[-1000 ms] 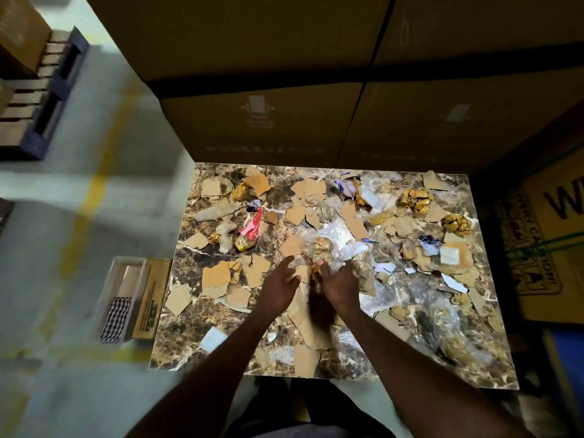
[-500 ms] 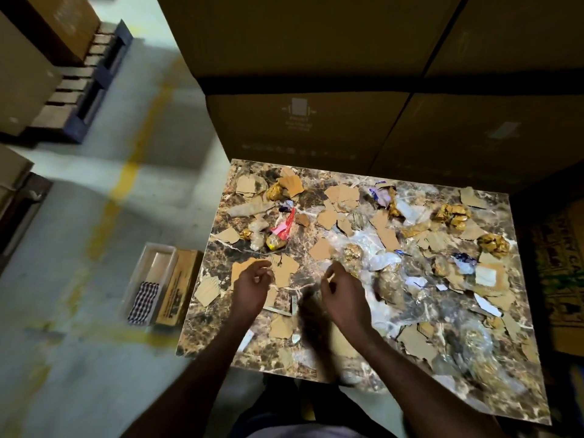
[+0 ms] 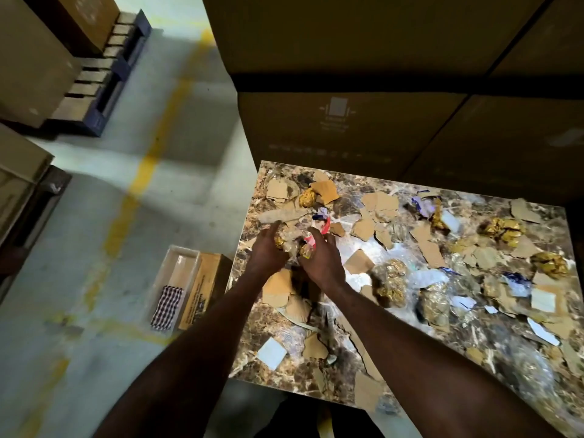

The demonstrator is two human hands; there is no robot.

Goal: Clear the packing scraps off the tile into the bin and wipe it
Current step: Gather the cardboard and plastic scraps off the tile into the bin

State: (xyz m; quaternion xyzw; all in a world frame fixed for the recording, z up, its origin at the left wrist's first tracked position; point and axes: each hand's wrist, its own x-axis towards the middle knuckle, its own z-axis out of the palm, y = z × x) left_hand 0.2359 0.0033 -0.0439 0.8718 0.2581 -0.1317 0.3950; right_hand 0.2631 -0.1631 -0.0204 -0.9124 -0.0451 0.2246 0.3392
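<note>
Gathering step: left hand [image 3: 268,252] and right hand [image 3: 322,263], fingers curled, cup scraps [image 3: 298,245] on the tile [image 3: 407,349]; next, probably carry them to the bin [image 3: 177,279].

One head-worn view looks steeply down, close over the tile [image 3: 420,181] and floor [image 3: 104,311].

Scraps [image 3: 379,205] strewn over tile [image 3: 271,330] at lower right of frame. Bin [image 3: 177,273] on floor just left of tile. Boxes [image 3: 347,128] behind tile, upper right. Pallet [image 3: 104,86] upper left.
</note>
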